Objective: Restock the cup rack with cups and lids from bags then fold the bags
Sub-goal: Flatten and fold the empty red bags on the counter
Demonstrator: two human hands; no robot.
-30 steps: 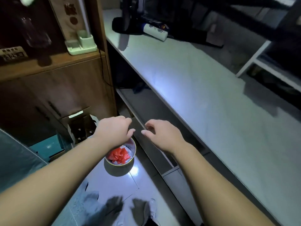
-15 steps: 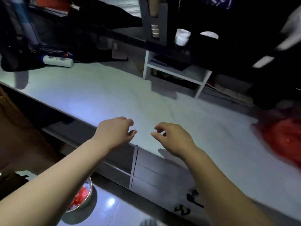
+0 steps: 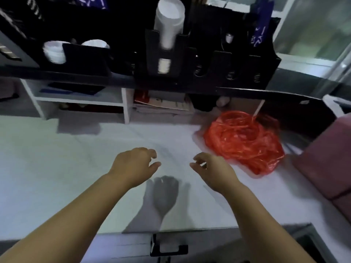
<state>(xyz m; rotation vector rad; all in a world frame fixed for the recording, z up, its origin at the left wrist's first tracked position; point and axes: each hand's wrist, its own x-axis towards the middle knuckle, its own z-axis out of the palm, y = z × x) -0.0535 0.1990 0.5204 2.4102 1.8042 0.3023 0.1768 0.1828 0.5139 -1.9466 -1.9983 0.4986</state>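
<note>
**Head view (sole view)**

**Item 1: red plastic bag** [image 3: 245, 143].
- Location: on the white counter [image 3: 57, 168], right of centre. It sits beyond and to the right of the right hand [image 3: 214, 171], near it but apart.
- Condition: crumpled and translucent, with the mouth gathered in loose rings at the far side. A thin white stick [image 3: 258, 111], perhaps a straw, rises there.
- Contents: cannot tell.
- Handling, as judged: thin film, very light, limp and slippery. It is likely to tear if snagged, and anything inside will shift as it lifts.
- Best hold: pinch the gathered mouth or the near rim. Use both hands to flatten and fold it on bare counter.

**Item 2: cup rack** [image 3: 209, 59].
- Description: black and slotted, on the raised ledge behind the counter.
- Stock: one slot carries a tall stack of white cups [image 3: 169, 25]. The slots to its right look unfilled, with what look like coil springs at their feet.
- Handling, as judged: the cups are light, thin-walled and easily crushed. Take them by the stack's sides.

**Item 3: two short cup stacks** [image 3: 54, 52]. These sit on the ledge left of the rack.

**Item 4: left hand** [image 3: 134, 166]. It hovers over the counter with fingers loosely curled, grasping nothing.

**Item 5: right hand**. Its posture mirrors the left, and it is also empty.

**Sundries:**
- A white shelf unit [image 3: 76, 99].
- A pile of papers [image 3: 163, 105].
- A black drawer handle [image 3: 167, 247] below the counter edge.
</note>
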